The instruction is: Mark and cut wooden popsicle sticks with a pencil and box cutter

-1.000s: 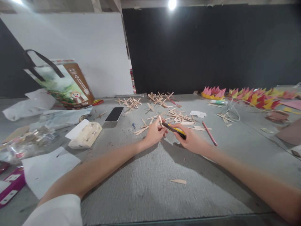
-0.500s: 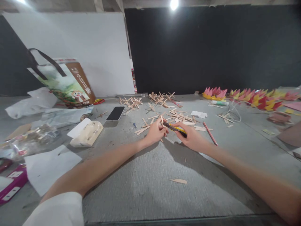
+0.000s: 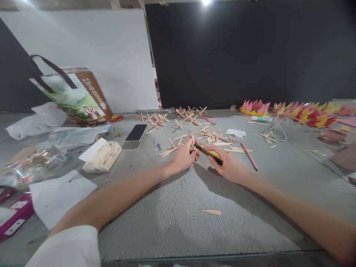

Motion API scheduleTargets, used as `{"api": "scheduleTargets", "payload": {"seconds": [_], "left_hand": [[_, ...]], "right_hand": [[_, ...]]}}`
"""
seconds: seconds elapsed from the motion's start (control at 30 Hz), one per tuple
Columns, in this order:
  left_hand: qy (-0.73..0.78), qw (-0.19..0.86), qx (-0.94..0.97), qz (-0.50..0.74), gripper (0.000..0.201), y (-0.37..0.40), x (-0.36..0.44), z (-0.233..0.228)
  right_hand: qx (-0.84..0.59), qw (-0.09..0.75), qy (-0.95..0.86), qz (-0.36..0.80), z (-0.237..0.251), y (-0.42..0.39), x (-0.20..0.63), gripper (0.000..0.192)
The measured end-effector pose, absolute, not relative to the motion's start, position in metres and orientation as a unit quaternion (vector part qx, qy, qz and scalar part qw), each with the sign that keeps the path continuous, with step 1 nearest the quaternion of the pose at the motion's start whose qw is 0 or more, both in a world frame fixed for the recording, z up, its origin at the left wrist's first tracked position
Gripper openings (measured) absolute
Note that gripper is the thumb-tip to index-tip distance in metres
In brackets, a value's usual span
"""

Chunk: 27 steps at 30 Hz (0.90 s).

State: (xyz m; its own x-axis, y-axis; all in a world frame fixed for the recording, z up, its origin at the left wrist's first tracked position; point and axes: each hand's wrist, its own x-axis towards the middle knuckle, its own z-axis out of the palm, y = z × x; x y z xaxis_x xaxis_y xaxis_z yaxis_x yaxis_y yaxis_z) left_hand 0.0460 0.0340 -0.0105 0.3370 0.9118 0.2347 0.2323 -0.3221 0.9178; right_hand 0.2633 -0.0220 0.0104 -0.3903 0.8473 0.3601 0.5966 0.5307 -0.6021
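My left hand (image 3: 184,157) pinches a short wooden craft stick (image 3: 193,141) upright near the middle of the grey table (image 3: 172,218). My right hand (image 3: 228,165) grips a black-and-yellow utility knife (image 3: 209,152), its tip touching the stick close to my left fingers. Just beyond both hands lies a loose heap of wooden sticks (image 3: 211,136). Glued stick crosses (image 3: 190,115) sit farther back.
A cut stick piece (image 3: 211,212) lies near me. A red pencil (image 3: 249,156), black phone (image 3: 136,132), white tissue pack (image 3: 101,155), printed bag (image 3: 75,97), white paper (image 3: 59,196) and pink-yellow paper shapes (image 3: 300,111) surround the work spot.
Both hands stay together on the stick and knife; the knife has tilted slightly and the view has shifted a little.
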Motion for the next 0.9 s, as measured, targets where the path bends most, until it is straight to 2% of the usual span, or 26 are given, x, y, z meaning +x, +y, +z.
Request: {"api": "scheduleTargets", "payload": {"seconds": [0.23,0.43,0.5,0.63,0.73,0.9], "left_hand": [[0.425,0.41,0.696,0.408,0.032,0.033,0.05,-0.009],[0.415,0.37,0.718,0.418,0.077,0.028,0.05,-0.012],[0.393,0.355,0.737,0.419,0.083,0.027,0.049,-0.013],[0.386,0.35,0.744,0.418,0.069,0.026,0.05,-0.013],[0.41,0.394,0.705,0.423,0.056,0.025,0.052,-0.009],[0.429,0.455,0.645,0.439,0.049,0.024,0.057,-0.002]], "right_hand": [[-0.454,0.285,-0.818,0.207,0.022,-0.019,0.267,0.044],[-0.442,0.276,-0.837,0.165,0.043,-0.025,0.276,0.042],[-0.447,0.267,-0.841,0.145,0.051,-0.028,0.278,0.041],[-0.456,0.262,-0.843,0.113,0.055,-0.03,0.279,0.04],[-0.466,0.267,-0.837,0.107,0.046,-0.031,0.275,0.043],[-0.465,0.247,-0.85,0.03,0.03,-0.033,0.268,0.047]]}}
